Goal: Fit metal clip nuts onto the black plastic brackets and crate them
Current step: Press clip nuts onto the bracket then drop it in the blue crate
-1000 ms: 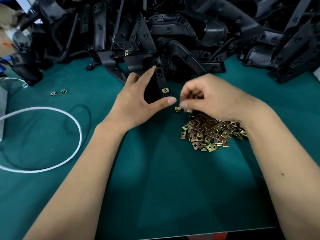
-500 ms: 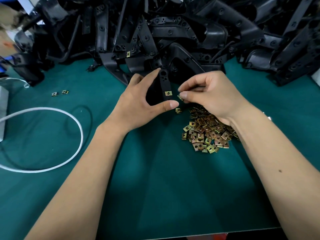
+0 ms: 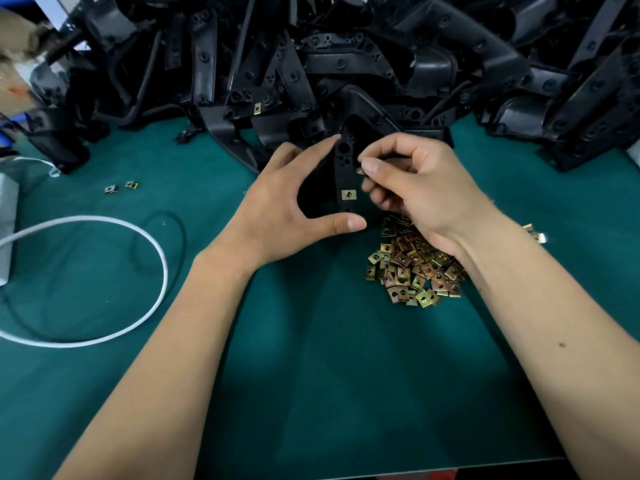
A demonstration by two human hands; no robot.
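Note:
My left hand grips a black plastic bracket upright between forefinger on top and thumb below. One brass clip nut sits fitted on the bracket's lower part. My right hand pinches a small clip nut between thumb and forefinger against the bracket's right edge; the nut is mostly hidden by the fingers. A heap of loose brass clip nuts lies on the green mat under my right wrist.
A large pile of black plastic brackets fills the far side of the table. Two stray nuts lie at the left. A white cable loop and a grey box sit at the left edge.
My right hand rose from the nut heap with a nut and moved up to the bracket's right edge. My left hand lifted the bracket slightly higher.

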